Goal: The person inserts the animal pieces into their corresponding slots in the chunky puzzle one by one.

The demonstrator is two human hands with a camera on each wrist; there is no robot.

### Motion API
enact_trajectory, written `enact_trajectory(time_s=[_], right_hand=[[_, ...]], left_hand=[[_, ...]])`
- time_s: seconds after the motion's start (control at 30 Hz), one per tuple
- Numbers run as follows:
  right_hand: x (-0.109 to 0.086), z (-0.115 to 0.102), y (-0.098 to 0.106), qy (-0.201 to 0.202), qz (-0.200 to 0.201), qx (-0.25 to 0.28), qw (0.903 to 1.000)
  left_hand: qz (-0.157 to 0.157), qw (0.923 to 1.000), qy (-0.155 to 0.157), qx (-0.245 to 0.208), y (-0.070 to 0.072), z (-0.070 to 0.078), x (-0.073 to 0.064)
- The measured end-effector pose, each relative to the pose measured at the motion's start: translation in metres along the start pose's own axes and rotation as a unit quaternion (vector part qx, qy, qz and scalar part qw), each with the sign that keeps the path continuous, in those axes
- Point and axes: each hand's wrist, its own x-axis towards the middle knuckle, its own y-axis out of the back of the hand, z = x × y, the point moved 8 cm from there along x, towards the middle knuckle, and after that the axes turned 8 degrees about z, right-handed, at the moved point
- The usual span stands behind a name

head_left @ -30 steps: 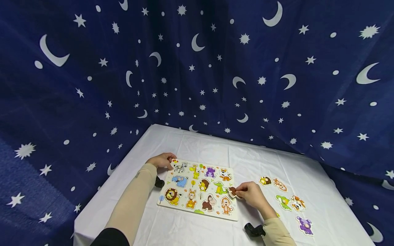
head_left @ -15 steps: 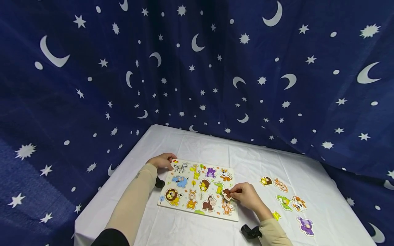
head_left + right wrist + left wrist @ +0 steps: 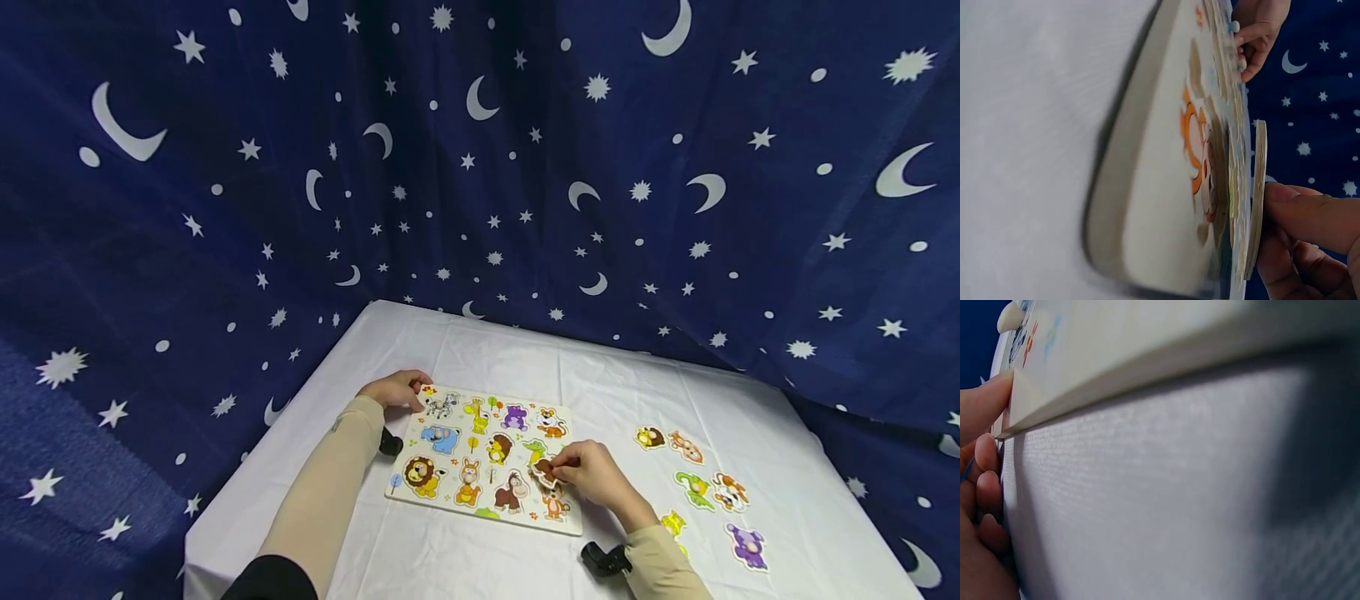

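A flat wooden peg puzzle board [image 3: 517, 522] printed with animals lies on the white cloth. My left hand [image 3: 395, 390] holds its far left corner; in the left wrist view the thumb [image 3: 988, 406] lies against the corner, with the other fingers curled lower down beside it. Over the board's right part, my right hand [image 3: 600, 479] pinches a brown animal puzzle piece [image 3: 543, 473]. The right wrist view shows that piece [image 3: 1259, 200] edge-on, tilted and just above the board. It partly covers the printed crocodile and monkey. Which animal it shows is hard to tell.
Loose puzzle pieces lie to the right: a hedgehog [image 3: 649, 437], a monkey [image 3: 686, 447], a crocodile [image 3: 694, 490], a tiger [image 3: 730, 492], a purple hippo [image 3: 746, 547] and a yellow piece [image 3: 672, 522] near the right forearm. A dark starry curtain [image 3: 480, 208] hangs behind the table.
My right hand has carried the brown puzzle piece leftward from the board's right edge to between the crocodile and monkey pictures. The left hand stays at the corner.
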Motion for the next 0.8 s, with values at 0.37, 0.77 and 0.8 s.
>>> enact_trajectory(time_s=[0.37,0.77,0.8], right_hand=[[0.001,-0.013,-0.012,0.037,-0.023,0.007,0.999],[0.0,-0.024,-0.022,0.065,-0.039,0.005,0.9971],[0.0,-0.024,-0.023,0.068,-0.042,0.007,0.9968]], left_hand=[[0.003,1.0,0.0,-0.003,-0.001,-0.003,0.002],[-0.001,1.0,-0.001,0.0,-0.002,-0.003,0.004],[-0.001,1.0,-0.002,0.0,-0.002,-0.003,0.005]])
